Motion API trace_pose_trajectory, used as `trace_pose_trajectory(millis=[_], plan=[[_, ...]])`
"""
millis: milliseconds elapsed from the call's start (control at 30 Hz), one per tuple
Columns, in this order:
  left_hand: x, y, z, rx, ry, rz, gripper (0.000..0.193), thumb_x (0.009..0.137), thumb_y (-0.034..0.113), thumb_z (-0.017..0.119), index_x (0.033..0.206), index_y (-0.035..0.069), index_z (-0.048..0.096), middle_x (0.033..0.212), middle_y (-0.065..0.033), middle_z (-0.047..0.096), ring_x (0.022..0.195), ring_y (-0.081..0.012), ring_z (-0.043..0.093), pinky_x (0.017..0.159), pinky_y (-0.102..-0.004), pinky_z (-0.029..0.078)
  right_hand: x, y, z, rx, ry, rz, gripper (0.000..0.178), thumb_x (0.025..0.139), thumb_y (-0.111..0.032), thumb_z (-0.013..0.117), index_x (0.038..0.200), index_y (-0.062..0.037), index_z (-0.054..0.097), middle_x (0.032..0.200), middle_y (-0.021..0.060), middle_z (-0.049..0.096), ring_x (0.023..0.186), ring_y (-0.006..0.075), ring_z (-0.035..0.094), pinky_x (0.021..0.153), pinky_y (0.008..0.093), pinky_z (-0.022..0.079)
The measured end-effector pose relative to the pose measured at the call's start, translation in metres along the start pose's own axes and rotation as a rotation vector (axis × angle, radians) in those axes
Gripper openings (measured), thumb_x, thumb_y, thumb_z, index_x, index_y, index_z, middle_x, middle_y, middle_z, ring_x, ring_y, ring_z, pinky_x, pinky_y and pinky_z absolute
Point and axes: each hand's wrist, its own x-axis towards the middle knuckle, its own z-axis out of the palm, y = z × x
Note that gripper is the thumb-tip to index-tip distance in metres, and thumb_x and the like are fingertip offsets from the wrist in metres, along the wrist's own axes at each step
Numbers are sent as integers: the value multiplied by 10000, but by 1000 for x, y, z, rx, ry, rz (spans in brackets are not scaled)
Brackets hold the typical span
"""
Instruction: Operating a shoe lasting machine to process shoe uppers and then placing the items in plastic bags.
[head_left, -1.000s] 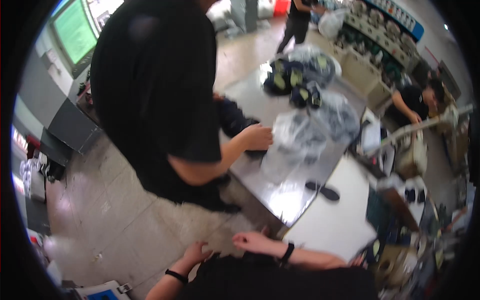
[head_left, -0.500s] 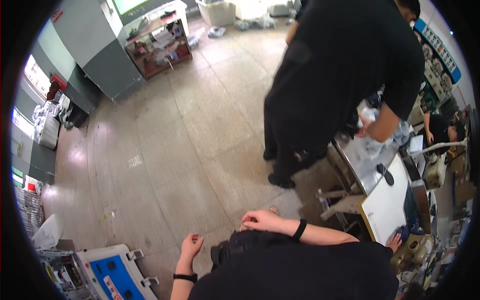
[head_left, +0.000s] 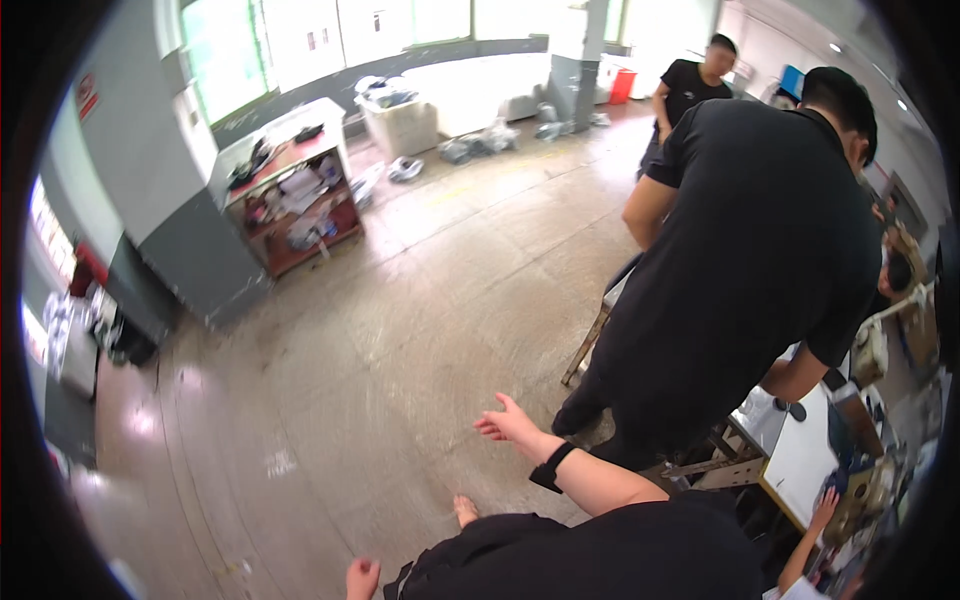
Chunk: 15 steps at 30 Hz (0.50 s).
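Observation:
My right hand [head_left: 510, 422] reaches out over the tiled floor [head_left: 330, 400], fingers stretched and apart, with nothing in it. A black band [head_left: 552, 467] circles that wrist. Low in the view, my left hand [head_left: 362, 577] hangs beside my dark clothing; it is blurred, and its fingers cannot be made out. A person in black [head_left: 730, 270] stands close in front on the right, back toward me, bent over a worktable [head_left: 800, 465]. That person's hands are mostly hidden.
A shelf unit [head_left: 300, 195] with bags and cloth stands by a grey-and-white pillar [head_left: 200, 260]. White bins [head_left: 400, 125] and plastic bags [head_left: 480, 145] line the far wall. Another person [head_left: 695, 95] stands farther back. At lower right, a co-worker's hand [head_left: 825, 508] rests near a machine.
My view has lifted, showing more of the windows and far wall. My right hand has swung forward and its fingers have opened out. My left hand has dropped toward the lower edge.

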Motion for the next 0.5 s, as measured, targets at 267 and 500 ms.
trace_pose_trajectory(millis=[267, 500], plan=[[115, -15, -66, -234, -104, -678, 389, 866, 312, 624, 1122, 21, 587, 982, -146, 648, 860, -276, 644, 736, -424, 516, 132, -220, -47, 276, 455, -459, 1036, 852, -63, 629, 1486, -118, -189, 794, 97, 665, 606, 122, 583, 523, 276, 456], [295, 42, -112, -313, -169, -711, 455, 902, 346, 575, 1207, 10, 538, 1104, -165, 611, 961, -322, 620, 796, -469, 499, 213, -303, -94, 72, 428, -552, 614, 869, -123, 627, 1428, -128, 372, 801, 24, 660, 635, 84, 579, 532, 243, 451]])
